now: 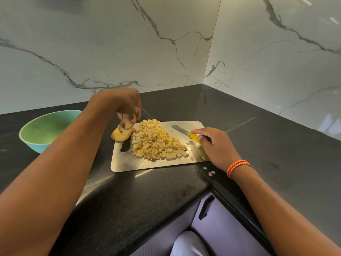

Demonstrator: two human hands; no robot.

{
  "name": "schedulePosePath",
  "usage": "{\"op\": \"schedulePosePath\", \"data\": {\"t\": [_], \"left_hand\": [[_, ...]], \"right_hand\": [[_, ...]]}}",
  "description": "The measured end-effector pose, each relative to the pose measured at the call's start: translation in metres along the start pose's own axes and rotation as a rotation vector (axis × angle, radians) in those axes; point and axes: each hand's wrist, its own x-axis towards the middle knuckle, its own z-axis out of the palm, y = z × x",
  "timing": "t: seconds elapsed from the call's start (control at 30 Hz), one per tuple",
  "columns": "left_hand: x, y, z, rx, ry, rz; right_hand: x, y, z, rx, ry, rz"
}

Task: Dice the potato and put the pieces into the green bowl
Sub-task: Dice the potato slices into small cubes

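Potato mostly diced, end slices left, nothing in bowl yet

Potato dice (156,140) sit in a heap mid-board (127,161), well apart from the green bowl (46,129), which stands on the tabletop (147,191) to the left, partly hidden by the left forearm. Bowl looks empty where visible.

Left hand (129,106) hovers over the board's far-left corner, fingers curled down, pinching a skin-on slice (127,123). More uncut slices (120,134) lie just below it, overhanging the board edge onto the tabletop.

Right hand (215,145) grips the yellow handle of the knife (184,131), fingers wrapped round it; blade lies flat on the board, tip pointing away to the left, just beside the heap. Orange cord (238,167) on the right wrist.

A few stray dice (209,171) are off the board on the tabletop near the right wrist.

Risks, judged from here:
- Heap crowds the board, little free room to cut the last slices; the blade could push more dice off the near-right edge.
- End slices are thin, rounded, skin-on; likely to rock or slip under the knife, fingertips close to the edge.
- Bowl is far from the heap; scooping by hand or tipping the board could spill dice in between.
- Strays may get left behind.
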Motion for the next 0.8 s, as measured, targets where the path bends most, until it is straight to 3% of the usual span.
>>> {"op": "schedulePosePath", "data": {"t": [0.2,0.63,0.8], "left_hand": [[0.004,-0.004,0.01,-0.078,-0.009,0.005],[0.004,0.003,0.001,0.046,0.092,0.132],[0.0,0.026,0.005,-0.257,0.186,0.337]], "right_hand": [[-0.001,0.0,0.001,0.004,-0.002,-0.005],[0.001,-0.001,0.0,0.014,0.007,-0.004],[0.001,0.001,0.001,0.021,0.042,-0.003]]}}
